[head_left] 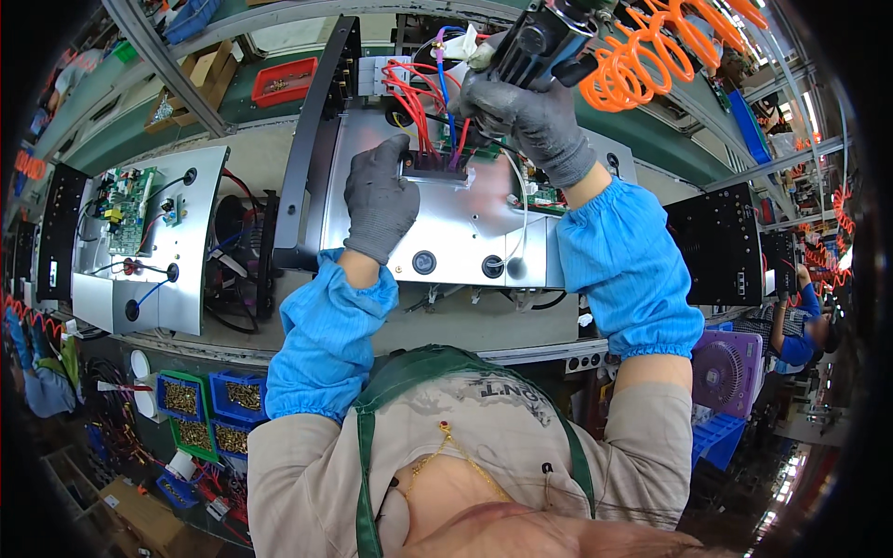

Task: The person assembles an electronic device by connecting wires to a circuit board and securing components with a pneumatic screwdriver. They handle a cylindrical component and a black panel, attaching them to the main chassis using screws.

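My right hand (535, 116), in a grey glove, is wrapped round a black and silver power driver (544, 42) held above the far part of an open metal chassis (437, 228). The tool's tip is hidden behind the hand. My left hand (379, 200), also gloved in grey, rests on the chassis with its fingers bent together. Its fingertips are at the left end of a black terminal block (437, 172); whether they pinch anything is hidden. Red wires (417, 102) and a blue wire (445, 84) run down to the block. A green circuit board (544, 191) lies partly under my right arm.
To the left stands another chassis with a circuit board (135, 209). Orange coiled hose (642, 65) hangs at the upper right. A red tray (284, 82) sits on the far shelf. Blue bins of brass-coloured parts (244, 392) and a purple fan (726, 372) are nearer me. Another person works far right.
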A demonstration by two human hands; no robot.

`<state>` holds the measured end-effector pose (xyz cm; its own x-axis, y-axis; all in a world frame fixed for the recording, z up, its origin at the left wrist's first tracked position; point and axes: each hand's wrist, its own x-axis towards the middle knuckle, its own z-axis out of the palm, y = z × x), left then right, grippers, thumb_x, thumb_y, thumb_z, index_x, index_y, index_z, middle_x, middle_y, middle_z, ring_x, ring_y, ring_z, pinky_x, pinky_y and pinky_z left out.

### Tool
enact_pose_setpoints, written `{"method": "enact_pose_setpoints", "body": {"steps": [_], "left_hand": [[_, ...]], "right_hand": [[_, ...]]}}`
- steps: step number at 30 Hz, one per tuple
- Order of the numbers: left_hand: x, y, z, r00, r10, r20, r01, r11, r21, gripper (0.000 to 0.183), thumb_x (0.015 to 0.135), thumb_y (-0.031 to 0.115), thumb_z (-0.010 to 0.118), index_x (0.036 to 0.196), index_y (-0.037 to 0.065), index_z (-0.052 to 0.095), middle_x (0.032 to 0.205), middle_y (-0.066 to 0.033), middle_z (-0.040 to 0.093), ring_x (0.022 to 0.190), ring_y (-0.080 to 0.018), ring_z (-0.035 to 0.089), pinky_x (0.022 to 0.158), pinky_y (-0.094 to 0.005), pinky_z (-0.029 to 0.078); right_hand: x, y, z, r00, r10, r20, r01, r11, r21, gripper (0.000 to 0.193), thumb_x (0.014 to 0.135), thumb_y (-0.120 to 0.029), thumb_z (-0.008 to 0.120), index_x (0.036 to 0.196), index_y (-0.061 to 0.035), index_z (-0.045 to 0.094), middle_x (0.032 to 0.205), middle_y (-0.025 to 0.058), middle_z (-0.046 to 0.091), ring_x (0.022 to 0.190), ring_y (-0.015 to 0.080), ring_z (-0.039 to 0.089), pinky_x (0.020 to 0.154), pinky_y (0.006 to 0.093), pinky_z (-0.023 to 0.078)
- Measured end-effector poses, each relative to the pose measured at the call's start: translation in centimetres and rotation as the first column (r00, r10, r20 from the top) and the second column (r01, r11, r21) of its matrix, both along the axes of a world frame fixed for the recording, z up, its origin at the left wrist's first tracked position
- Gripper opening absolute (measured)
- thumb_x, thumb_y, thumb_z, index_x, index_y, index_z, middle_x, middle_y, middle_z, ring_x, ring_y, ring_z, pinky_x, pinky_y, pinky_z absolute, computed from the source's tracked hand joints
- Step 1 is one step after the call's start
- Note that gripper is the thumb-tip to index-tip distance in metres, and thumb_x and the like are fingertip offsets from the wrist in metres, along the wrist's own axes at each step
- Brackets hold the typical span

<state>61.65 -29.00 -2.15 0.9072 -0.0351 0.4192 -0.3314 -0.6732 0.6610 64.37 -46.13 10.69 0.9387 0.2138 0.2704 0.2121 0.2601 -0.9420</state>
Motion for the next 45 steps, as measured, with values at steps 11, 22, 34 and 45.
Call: {"method": "enact_pose_setpoints", "body": {"steps": [11, 22, 34, 45], "left_hand": [[0.2, -0.2, -0.1, 0.999, 0.007, -0.034, -0.006, 1.000, 0.024, 0.046, 0.066, -0.001, 0.052, 0.111, 0.011, 0.055, 0.100, -0.0101, 0.061, 0.099, -0.0307, 0.052, 0.086, -0.0420, 0.043], [0.0, -0.1, 0.4, 1.000, -0.015, 0.006, 0.015, 1.000, -0.019, 0.046, 0.066, -0.001, 0.051, 0.111, 0.010, 0.055, 0.100, -0.0101, 0.061, 0.099, -0.0316, 0.052, 0.086, -0.0428, 0.042], [-0.2, -0.2, 0.8, 1.000, -0.014, -0.012, 0.014, 1.000, -0.023, 0.045, 0.067, -0.002, 0.051, 0.110, 0.009, 0.055, 0.101, -0.0106, 0.061, 0.101, -0.0315, 0.052, 0.087, -0.0425, 0.042], [-0.1, -0.2, 0.6, 1.000, -0.027, -0.001, 0.027, 1.000, -0.002, 0.045, 0.067, -0.002, 0.050, 0.111, 0.009, 0.056, 0.103, -0.0108, 0.060, 0.101, -0.0312, 0.052, 0.088, -0.0423, 0.042]], "right_hand": [[-0.1, -0.5, 0.2, 1.000, 0.025, -0.005, -0.025, 0.996, -0.082, 0.033, 0.068, 0.000, 0.072, 0.098, 0.0008, 0.058, 0.079, 0.0085, 0.063, 0.068, 0.0172, 0.064, 0.064, 0.0315, 0.055], [1.0, 0.4, -0.2, 0.995, 0.100, -0.003, -0.100, 0.993, -0.060, 0.030, 0.070, 0.000, 0.071, 0.096, 0.0009, 0.057, 0.078, 0.0096, 0.063, 0.068, 0.0179, 0.064, 0.062, 0.0306, 0.055], [0.6, -0.1, 0.1, 0.997, 0.041, -0.058, -0.043, 0.999, -0.030, 0.027, 0.068, 0.002, 0.070, 0.093, 0.0004, 0.059, 0.078, 0.0093, 0.064, 0.069, 0.0187, 0.065, 0.063, 0.0324, 0.056], [0.2, -0.3, 0.2, 1.000, -0.023, -0.017, 0.021, 0.994, -0.106, 0.022, 0.070, -0.004, 0.068, 0.091, 0.0005, 0.060, 0.077, 0.0095, 0.064, 0.063, 0.0147, 0.061, 0.058, 0.0284, 0.051]]}}
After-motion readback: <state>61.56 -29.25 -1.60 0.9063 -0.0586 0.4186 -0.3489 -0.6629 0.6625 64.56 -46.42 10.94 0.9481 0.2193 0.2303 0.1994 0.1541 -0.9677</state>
